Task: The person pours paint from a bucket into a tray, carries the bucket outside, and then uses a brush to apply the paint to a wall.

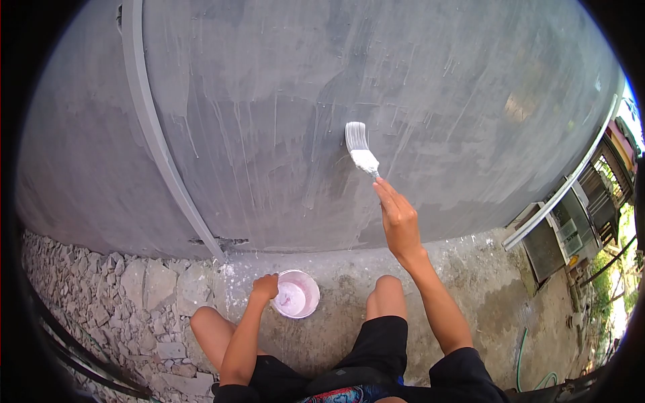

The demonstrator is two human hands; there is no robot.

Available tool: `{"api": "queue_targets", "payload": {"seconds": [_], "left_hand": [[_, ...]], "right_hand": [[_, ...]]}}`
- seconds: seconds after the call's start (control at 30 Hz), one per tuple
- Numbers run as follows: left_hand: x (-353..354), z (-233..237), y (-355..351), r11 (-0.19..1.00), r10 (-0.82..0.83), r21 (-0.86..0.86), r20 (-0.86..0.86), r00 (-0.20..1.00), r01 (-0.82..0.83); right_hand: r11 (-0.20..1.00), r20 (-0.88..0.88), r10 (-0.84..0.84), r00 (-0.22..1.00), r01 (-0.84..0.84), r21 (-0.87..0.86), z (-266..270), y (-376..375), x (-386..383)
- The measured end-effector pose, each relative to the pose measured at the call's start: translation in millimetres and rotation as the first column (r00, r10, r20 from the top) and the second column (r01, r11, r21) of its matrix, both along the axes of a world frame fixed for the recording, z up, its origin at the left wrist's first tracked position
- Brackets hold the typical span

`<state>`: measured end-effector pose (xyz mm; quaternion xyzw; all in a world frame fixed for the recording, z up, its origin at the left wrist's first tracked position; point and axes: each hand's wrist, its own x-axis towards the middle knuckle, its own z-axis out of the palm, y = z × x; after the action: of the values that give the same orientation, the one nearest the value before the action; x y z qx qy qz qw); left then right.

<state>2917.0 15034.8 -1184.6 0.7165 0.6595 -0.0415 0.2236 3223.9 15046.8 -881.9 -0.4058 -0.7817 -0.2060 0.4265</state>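
Shorts: on my feed I see black shorts (384, 344), loose, with hems above the knees.
Sleeve: I make out a black short sleeve (470, 373) on the right upper arm. The arm is bare below it.
Waist: a dark band (349, 380) crosses the waist, and under it I see a strip of patterned cloth (344, 395) in red and blue.
Hands: the left hand (265, 287) and the right hand (398, 218) are both bare.
Legs: bare below the shorts; I cannot see the feet.

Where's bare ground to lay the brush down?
Bare concrete strip between bucket and wall, and the patch between wall and green hose. Crowded: loose rubble left of the left hand. The right hand holds the brush.
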Motion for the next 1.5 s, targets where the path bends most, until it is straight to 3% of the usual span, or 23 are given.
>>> {"api": "queue_targets", "payload": {"seconds": [0.07,0.27,0.4,0.53,0.57,0.6,0.67,0.8,0.87,0.97,1.03,1.07,1.13,1.3,1.47,1.5], "left_hand": [[0,3,-1,1.000,-0.005,0.001,0.002,1.000,0.005],[1,4,0,1.000,-0.013,-0.027,-0.003,1.000,0.013],[4,6,1,1.000,-0.013,-0.019,-0.014,1.000,0.013],[2,1,1,0.999,-0.024,-0.029,-0.020,1.000,0.024],[2,0,2,0.999,-0.023,-0.025,-0.018,1.000,0.023],[1,-1,3,0.999,-0.025,-0.027,-0.018,1.000,0.024],[0,-3,3,1.000,-0.017,-0.019,-0.020,1.000,0.017],[-1,-3,2,1.000,-0.005,0.000,-0.002,1.000,0.005],[-2,-4,2,1.000,-0.006,-0.016,-0.010,1.000,0.006],[-2,0,1,1.000,-0.009,-0.027,-0.001,1.000,0.009],[-3,-2,2,1.000,-0.002,-0.019,0.004,1.000,0.002],[-3,-2,1,1.000,-0.005,-0.014,0.007,1.000,0.005],[-2,0,-2,1.000,-0.007,-0.020,0.012,1.000,0.007],[-3,-4,0,1.000,-0.029,-0.001,0.013,1.000,0.029],[-1,-3,0,1.000,-0.010,0.015,-0.006,1.000,0.011],[0,-3,1,1.000,-0.012,0.016,-0.006,1.000,0.012]], "right_hand": [[0.978,0.073,0.025,0.997,-0.009,-0.206,-34,-7,0],[0.893,0.048,0.083,0.995,-0.053,-0.446,-79,-13,11],[0.901,0.045,0.038,0.998,-0.015,-0.434,-45,-3,24],[0.993,-0.052,0.029,0.998,-0.035,-0.115,17,4,30],[1.000,-0.059,0.021,0.998,-0.020,0.016,30,3,29],[1.000,-0.060,0.019,0.998,-0.018,0.015,42,1,28],[0.980,-0.101,-0.011,0.995,0.030,0.195,56,-3,27],[0.976,-0.112,0.000,0.994,0.024,0.217,43,4,25],[1.000,-0.011,-0.024,1.000,0.024,0.011,12,7,23],[0.995,0.016,0.002,1.000,0.000,-0.099,-49,9,22],[0.949,0.025,-0.008,1.000,0.016,-0.315,-79,1,21],[0.948,0.023,-0.007,1.000,0.014,-0.318,-94,2,23],[0.859,0.127,0.018,0.992,0.050,-0.510,-120,0,31],[0.910,0.073,0.063,0.995,-0.027,-0.414,-110,-1,38],[0.969,-0.012,0.055,0.998,-0.056,-0.239,-25,2,35],[0.991,-0.020,0.052,0.998,-0.055,-0.120,-8,2,32]]}}
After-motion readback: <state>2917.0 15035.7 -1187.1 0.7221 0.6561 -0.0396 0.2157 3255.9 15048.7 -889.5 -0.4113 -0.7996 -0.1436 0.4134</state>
